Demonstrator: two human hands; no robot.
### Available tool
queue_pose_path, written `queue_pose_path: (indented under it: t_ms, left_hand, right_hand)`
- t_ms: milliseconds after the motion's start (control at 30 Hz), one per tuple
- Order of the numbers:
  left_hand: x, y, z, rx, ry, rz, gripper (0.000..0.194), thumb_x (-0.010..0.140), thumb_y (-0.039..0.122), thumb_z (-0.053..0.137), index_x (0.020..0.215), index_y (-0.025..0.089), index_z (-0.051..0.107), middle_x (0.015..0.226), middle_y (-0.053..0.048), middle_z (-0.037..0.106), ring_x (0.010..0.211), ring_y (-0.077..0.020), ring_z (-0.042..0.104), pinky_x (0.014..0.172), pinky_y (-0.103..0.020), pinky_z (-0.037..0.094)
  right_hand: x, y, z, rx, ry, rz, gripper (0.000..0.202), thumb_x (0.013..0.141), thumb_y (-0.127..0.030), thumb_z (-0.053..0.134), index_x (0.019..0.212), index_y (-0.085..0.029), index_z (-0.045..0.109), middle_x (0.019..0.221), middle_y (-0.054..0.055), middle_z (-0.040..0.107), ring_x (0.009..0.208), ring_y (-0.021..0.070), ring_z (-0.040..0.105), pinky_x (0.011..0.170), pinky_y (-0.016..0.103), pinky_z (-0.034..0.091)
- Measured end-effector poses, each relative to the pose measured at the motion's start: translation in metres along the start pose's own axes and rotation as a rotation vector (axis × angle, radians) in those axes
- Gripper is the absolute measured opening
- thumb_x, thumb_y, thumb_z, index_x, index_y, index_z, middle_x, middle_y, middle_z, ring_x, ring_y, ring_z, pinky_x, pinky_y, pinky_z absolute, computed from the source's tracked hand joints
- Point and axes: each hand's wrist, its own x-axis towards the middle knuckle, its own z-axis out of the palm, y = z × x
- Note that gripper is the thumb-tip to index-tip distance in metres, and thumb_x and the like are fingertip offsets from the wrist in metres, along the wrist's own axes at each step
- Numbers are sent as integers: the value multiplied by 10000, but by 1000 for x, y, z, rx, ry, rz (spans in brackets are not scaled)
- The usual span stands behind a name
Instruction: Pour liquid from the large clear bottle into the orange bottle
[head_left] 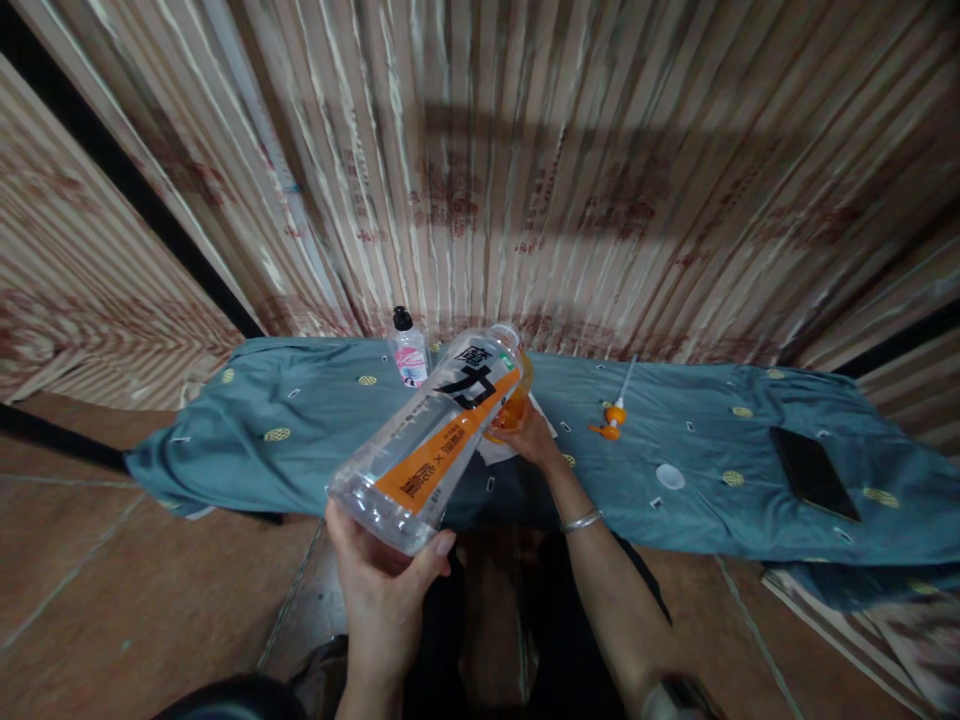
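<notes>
My left hand [386, 575] grips the base of a large clear plastic bottle [390, 445] with an orange and black label. The bottle tilts, its neck end up and to the right. Behind that neck stands an orange bottle [516, 405], partly hidden by the clear one. My right hand [529, 435] is wrapped around the orange bottle's lower part. Beneath them lies a white sheet of paper [499, 450], mostly covered. An orange pump head [613, 415] with a pale tube rests on the cloth to the right of my right hand.
A small bottle with a black cap [409, 352] stands at the back left of the blue-green cloth [315, 400]. To the right lie a white round disc [670, 476] and a black phone [814, 473]. A striped curtain [480, 180] hangs behind. Dark poles [135, 165] slant at both sides.
</notes>
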Motion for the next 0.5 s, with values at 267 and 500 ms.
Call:
queue_pose_path:
  t_ms: [267,500]
  left_hand:
    - [0,-4,-2,13,5,-12,1023,522,395,1232,1314,254,599,1069,-10,784,622,-138,685,448,-214,533]
    - [0,-4,-3,21,-36,0,983,581,435,1220,1319,263,594,1104,-8,769,636,-134,679,459,-220,535]
  right_hand:
    - [-2,-8,-2,20,-3,121,812,698,-338,1105,1422,-279,743,1310,80,931,1337,387,868,1234,626,684]
    - [-3,-12,-3,7,0,139,818,708,-324,1108,1435,-257,740,1328,101,929,1329,409,873,1255,640,669]
